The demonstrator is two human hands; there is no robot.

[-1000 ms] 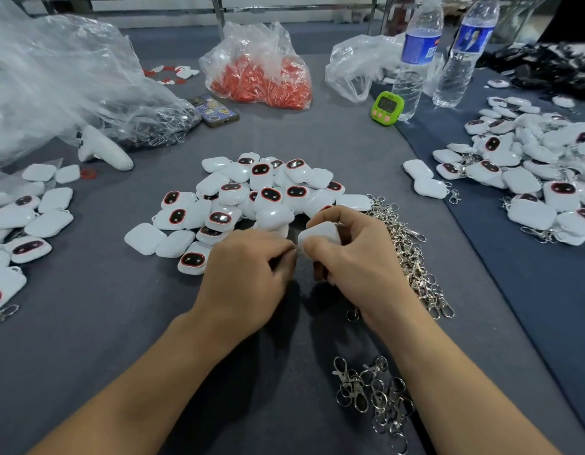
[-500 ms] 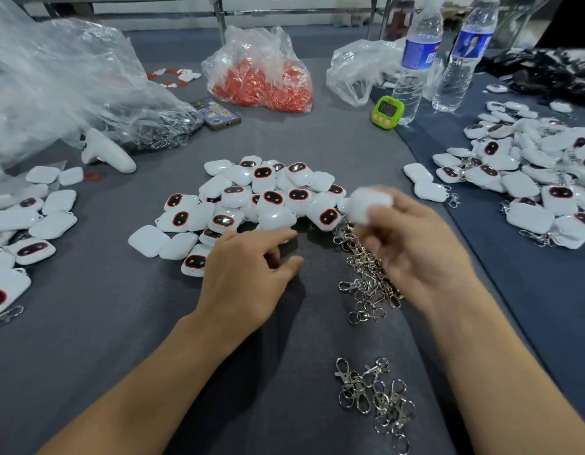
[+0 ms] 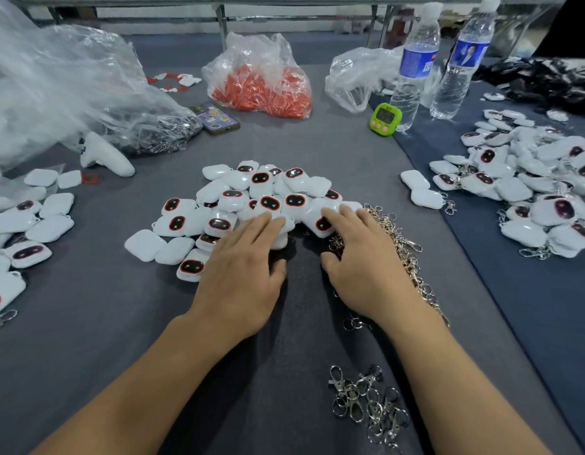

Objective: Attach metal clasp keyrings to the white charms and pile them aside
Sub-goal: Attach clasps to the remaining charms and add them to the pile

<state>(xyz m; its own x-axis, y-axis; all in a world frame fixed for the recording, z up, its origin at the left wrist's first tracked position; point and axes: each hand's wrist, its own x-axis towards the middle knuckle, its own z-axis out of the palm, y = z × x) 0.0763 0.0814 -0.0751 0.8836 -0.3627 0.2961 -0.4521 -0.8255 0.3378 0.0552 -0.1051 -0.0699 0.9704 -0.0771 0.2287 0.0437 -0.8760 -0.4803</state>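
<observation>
White charms [image 3: 261, 198], head view: unfinished heap at the centre of the table [image 3: 87, 307], directly under my fingertips [image 3: 268, 220]. Judged light, hard glossy plastic shells, likely slippery and apt to skate off one another; best pinched across the two flat faces, one edge left free for the clasp. Left hand [image 3: 241, 267]: fingers straight, laid flat on the near edge of the heap, holding nothing. Right hand [image 3: 366, 264]: fingers spread, tips touching one charm at the heap's right edge, palm over the metal clasp keyrings [image 3: 399, 238] just beside the heap; nothing gripped. Finished charms [image 3: 530, 192] piled well apart to my right
</observation>
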